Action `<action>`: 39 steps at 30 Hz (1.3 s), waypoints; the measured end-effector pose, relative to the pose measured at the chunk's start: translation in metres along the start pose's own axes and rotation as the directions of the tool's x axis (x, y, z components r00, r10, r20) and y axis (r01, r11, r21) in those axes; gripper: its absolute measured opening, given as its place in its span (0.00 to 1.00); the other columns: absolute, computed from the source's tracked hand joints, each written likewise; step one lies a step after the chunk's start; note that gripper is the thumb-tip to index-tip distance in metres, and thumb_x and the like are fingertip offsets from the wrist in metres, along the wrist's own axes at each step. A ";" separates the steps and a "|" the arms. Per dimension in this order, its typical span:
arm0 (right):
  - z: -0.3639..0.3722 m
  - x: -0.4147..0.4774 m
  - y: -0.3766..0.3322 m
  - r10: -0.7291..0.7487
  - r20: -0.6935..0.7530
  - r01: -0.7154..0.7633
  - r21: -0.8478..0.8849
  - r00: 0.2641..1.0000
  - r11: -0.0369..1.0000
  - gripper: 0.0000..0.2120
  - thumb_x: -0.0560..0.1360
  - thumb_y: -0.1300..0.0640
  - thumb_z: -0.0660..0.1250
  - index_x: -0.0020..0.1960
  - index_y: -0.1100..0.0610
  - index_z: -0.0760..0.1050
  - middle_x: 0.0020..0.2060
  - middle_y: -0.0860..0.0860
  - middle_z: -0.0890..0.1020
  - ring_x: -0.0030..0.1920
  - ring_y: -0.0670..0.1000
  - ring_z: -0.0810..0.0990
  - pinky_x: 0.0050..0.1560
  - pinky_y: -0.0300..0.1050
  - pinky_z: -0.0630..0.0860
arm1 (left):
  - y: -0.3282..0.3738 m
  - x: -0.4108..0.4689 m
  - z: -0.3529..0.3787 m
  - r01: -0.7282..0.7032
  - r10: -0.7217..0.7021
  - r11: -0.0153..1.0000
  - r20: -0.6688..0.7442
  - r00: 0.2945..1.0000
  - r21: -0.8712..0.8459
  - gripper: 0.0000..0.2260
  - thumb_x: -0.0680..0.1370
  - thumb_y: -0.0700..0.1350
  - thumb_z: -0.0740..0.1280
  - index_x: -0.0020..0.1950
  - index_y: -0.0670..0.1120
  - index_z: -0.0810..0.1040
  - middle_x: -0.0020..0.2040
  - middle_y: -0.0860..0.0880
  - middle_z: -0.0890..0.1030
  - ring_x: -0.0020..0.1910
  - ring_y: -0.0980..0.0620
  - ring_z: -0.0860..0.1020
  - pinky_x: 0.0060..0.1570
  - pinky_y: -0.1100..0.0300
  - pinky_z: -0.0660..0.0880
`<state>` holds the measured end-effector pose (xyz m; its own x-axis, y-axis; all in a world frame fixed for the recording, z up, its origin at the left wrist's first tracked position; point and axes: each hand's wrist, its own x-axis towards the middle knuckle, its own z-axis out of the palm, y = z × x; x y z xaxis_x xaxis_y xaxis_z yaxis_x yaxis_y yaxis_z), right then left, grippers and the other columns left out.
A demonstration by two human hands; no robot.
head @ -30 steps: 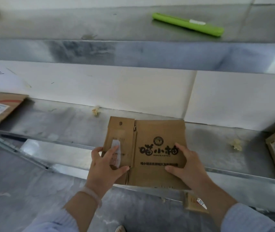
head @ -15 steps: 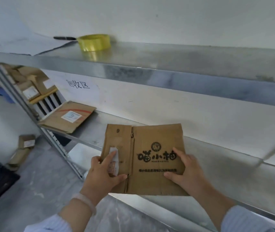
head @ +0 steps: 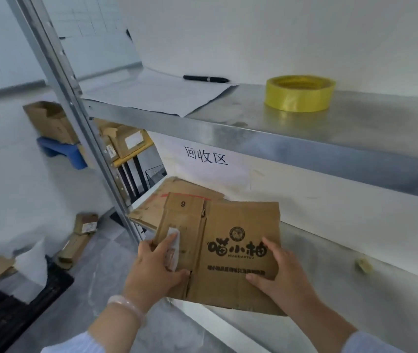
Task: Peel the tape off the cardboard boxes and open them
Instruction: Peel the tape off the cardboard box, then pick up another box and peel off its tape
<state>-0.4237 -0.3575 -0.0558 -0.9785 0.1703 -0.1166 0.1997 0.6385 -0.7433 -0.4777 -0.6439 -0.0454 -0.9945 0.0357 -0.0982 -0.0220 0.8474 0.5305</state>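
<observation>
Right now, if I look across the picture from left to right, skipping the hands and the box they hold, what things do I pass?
You pass the brown box on the blue stand → black pen → yellow tape roll → crumpled scrap on the lower shelf.

Bright, even, soft-shadowed light; blurred left edge, wide-angle bending.

I hold the flattened brown cardboard box (head: pixel 238 220) logo-up; a white tape scrap (head: pixel 175 236) clings to its left panel.
</observation>
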 end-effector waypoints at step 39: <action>0.153 0.157 -0.122 0.390 -0.097 -0.364 -0.612 0.916 0.702 0.42 0.72 0.26 0.53 0.78 0.41 0.42 0.78 0.51 0.51 0.76 0.57 0.54 0.74 0.55 0.56 | -0.088 0.297 -0.044 -0.568 0.447 0.703 0.355 0.821 0.427 0.31 0.73 0.66 0.62 0.71 0.53 0.64 0.71 0.51 0.68 0.72 0.47 0.63 0.71 0.43 0.59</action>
<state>-0.6097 -0.5238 -0.0844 -0.8130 0.4781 -0.3324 0.5284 0.8456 -0.0763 -0.7760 -0.7309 -0.0846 -0.7901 0.5962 -0.1425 0.5930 0.8023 0.0689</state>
